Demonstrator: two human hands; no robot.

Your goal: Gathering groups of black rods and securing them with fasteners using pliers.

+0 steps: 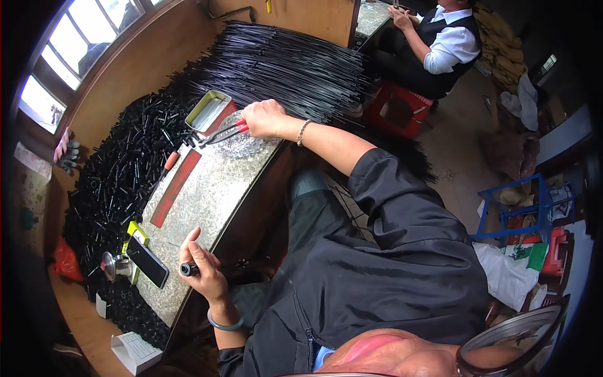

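Note:
My left hand is closed round a black tubular part, whose round end pokes out beside the thumb, over the table's near edge. At the far end of the table, my right hand grips pliers with red handles. Their dark metal jaws point left, above a clear, glassy dish-like thing. Just beyond the pliers stands an open rectangular tin with a red side. A screwdriver-like tool with an orange-red handle lies left of a flat red strip on the speckled tabletop.
Small black parts are heaped along the table's left side. Long black rods are stacked behind. A phone leans on a yellow-green holder near a round metal object. Another person sits at the far right.

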